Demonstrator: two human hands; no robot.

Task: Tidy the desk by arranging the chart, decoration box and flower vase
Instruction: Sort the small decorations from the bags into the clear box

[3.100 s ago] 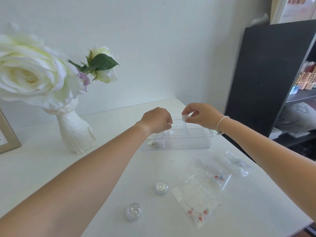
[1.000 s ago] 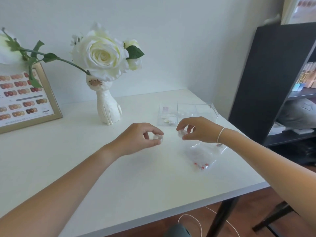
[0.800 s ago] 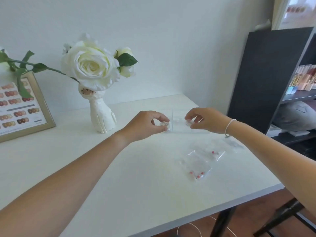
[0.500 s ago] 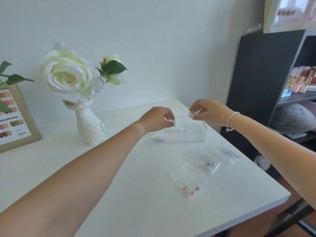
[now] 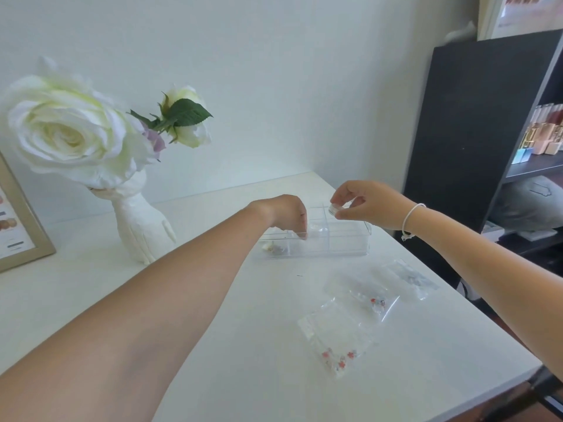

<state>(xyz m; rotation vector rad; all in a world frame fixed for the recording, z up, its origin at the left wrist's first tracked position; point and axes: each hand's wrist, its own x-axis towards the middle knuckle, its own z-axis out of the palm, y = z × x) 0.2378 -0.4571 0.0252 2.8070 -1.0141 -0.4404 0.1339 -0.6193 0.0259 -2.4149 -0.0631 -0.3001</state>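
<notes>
Both arms were out over the white bench (image 5: 213,345), reaching for the clear decoration box (image 5: 323,242) near the far right edge. Left hand (image 5: 283,213) was dipped down w/ fingertips inside the box's middle compartment, right by a small clear jar (image 5: 318,229) sitting in there; fingers curled downward, but couldn't tell if they actually gripped it. Right hand (image 5: 370,205), white bracelet (image 5: 411,219) on the wrist, hovered above the box's right end, thumb and fingers pinched round a second small round jar (image 5: 335,208), held tilted. Box's left compartment had a few small pale bits in it. Flower vase (image 5: 143,226), white and sculpted, stood upright to the left of the box, apart from it, w/ a big white rose (image 5: 67,129) and a smaller bud w/ green leaf. Chart (image 5: 18,226) in its pale frame leaned at the far left, only partly in view. Nearer the person, three clear zip bags (image 5: 338,336) of tiny red-and-blue pieces lay flat on the bench, well apart from the box. Dark shelf unit (image 5: 475,123) stood just beside the bench's right side.
</notes>
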